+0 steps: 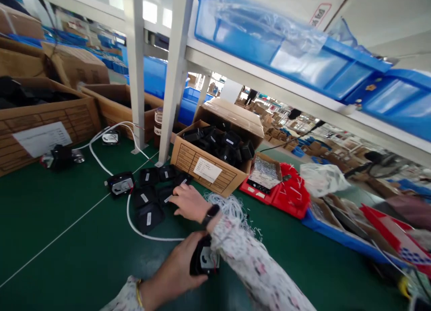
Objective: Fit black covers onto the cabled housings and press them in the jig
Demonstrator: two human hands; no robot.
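- Left hand [193, 259] grips one black case [206, 259].
- Right hand [188, 202] part-spread at about six covers [149, 217]; hold unclear.
- One carton [186, 159]: many black parts [230, 140].

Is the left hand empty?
No, the left hand holds a black housing with a silver plate on it, fingers and thumb against its side.
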